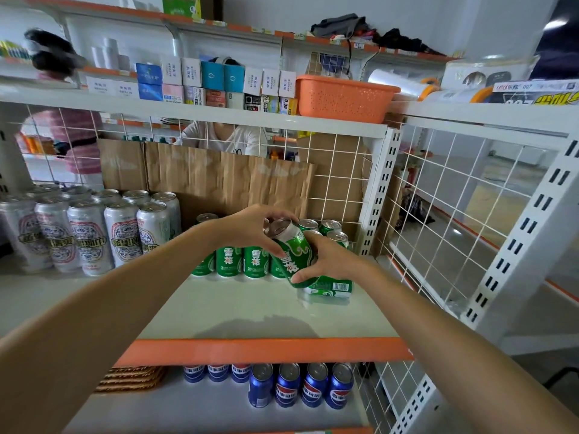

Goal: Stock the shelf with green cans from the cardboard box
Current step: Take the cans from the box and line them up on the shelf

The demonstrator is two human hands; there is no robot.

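Green can [294,253] tilted in mid-air over the shelf [250,308], just in front of the standing row of green cans [238,261]. Left hand [247,230] curled over the top rim, right hand [332,261] wrapped round the lower body. Probably full, so weighty for its size; rigid yet thin-walled, easily dented, smooth and likely slippery. Best gripped round the mid-body with firm, even pressure, then stood upright beside the row.
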